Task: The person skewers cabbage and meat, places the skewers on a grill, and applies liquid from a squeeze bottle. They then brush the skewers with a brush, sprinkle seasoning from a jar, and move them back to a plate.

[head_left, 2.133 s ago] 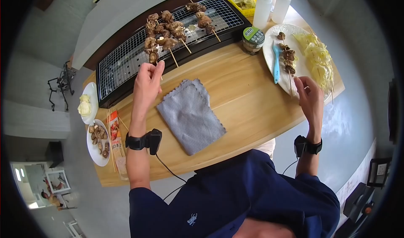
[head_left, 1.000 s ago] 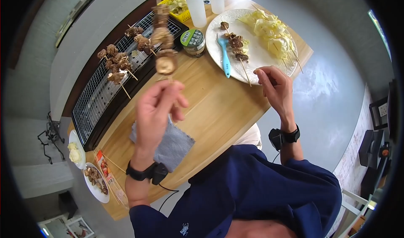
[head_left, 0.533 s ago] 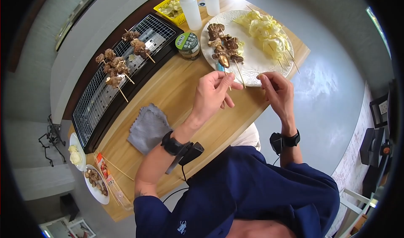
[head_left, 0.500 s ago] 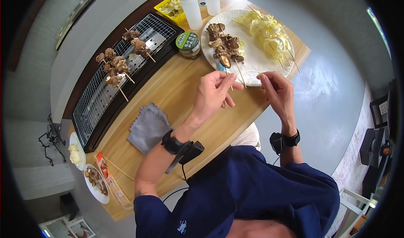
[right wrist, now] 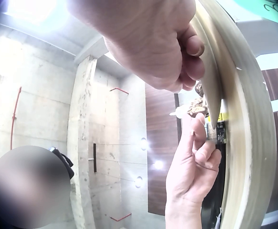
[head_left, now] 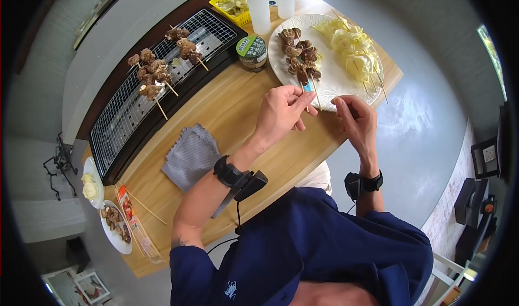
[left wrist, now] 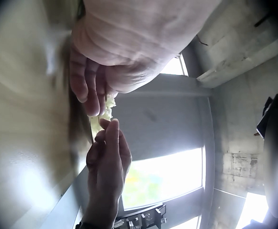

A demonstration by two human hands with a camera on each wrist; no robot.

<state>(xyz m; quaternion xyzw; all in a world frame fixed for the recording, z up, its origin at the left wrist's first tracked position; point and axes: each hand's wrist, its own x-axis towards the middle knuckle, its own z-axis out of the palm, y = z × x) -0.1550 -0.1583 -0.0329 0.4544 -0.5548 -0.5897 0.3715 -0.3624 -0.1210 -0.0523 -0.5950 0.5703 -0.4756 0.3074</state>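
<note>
My left hand (head_left: 284, 108) pinches the bare stick end of a mushroom skewer (head_left: 293, 51) at the front of the big white plate (head_left: 338, 92). Its brown mushrooms lie right beside another mushroom skewer (head_left: 310, 54) on the plate's left side. Beneath them, a blue brush (head_left: 308, 86) is mostly hidden. Skewers of pale cabbage (head_left: 351, 49) cover the plate's right side. My right hand (head_left: 357, 119) hangs loosely curled at the front rim, holding nothing. In the right wrist view, the pinching left hand (right wrist: 191, 164) appears below the right hand's curled fingers.
A black grill (head_left: 119, 127) carries several mushroom skewers (head_left: 151, 73). Near the plate stand a green-lidded jar (head_left: 252, 54), squeeze bottles (head_left: 259, 11) and a yellow basket (head_left: 242, 19). A grey cloth (head_left: 190, 157) lies mid-table; small plates (head_left: 123, 246) and loose sticks (head_left: 145, 206) are at the left.
The left hand has taken a mushroom skewer off the grill and carried it right to the plate, lowering it beside the other one. The head view has turned; the right hand has barely moved.
</note>
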